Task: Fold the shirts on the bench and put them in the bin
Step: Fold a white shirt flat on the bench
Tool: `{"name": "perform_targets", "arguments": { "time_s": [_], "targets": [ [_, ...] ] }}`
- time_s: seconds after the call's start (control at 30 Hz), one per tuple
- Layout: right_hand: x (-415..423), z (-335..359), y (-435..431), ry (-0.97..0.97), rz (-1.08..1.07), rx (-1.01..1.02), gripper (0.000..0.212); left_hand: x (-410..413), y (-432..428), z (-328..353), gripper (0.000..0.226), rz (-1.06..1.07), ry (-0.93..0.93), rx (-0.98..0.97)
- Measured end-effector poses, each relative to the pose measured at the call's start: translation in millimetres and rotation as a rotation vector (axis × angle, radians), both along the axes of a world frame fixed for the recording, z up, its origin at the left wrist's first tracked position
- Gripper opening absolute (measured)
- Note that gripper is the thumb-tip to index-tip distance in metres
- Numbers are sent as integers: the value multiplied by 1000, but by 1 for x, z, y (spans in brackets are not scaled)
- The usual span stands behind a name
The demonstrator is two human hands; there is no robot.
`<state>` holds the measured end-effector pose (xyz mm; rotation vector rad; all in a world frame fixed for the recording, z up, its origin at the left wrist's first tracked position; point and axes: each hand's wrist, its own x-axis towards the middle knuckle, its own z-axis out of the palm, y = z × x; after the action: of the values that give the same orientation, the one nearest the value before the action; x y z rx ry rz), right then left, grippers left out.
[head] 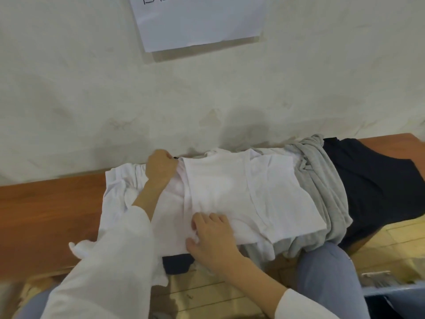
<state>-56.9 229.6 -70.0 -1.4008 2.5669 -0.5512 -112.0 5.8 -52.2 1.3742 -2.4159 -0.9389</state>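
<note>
While the white shirt (241,192) lay spread across the middle of the wooden bench (46,215), one side panel doubled over its front, the fold was plainly the step in hand, and I could not pick out the bin with any certainty. From the left: the left grip (159,169) was curled round the cloth at the far edge by the wall, and the right grip (211,233) pinched a tuck of the same shirt at the near edge. Just right of it lay a rumpled grey shirt (322,180), then a dark shirt (372,180), both unfolded. Next, I judged, both grips would need to carry the left side over together, keeping the crease straight. The paper sheet (197,19) on the wall bore black strokes cut off by the frame, unreadable
</note>
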Motion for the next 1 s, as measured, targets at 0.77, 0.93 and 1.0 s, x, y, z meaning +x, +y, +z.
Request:
{"name": "perform_targets", "arguments": {
  "time_s": [0.77, 0.93, 1.0],
  "targets": [
    [-70, -2, 43, 112, -224, -35, 87, 30, 142, -19, 59, -424, -149, -408],
    [-80, -4, 69, -193, -132, 75, 69, 35, 161, -39, 74, -439, -325, -340],
    [-88, 7, 84, -406, -282, -165, 45, 34, 172, -26, 65, -443, -358, -341]
  ]
}}
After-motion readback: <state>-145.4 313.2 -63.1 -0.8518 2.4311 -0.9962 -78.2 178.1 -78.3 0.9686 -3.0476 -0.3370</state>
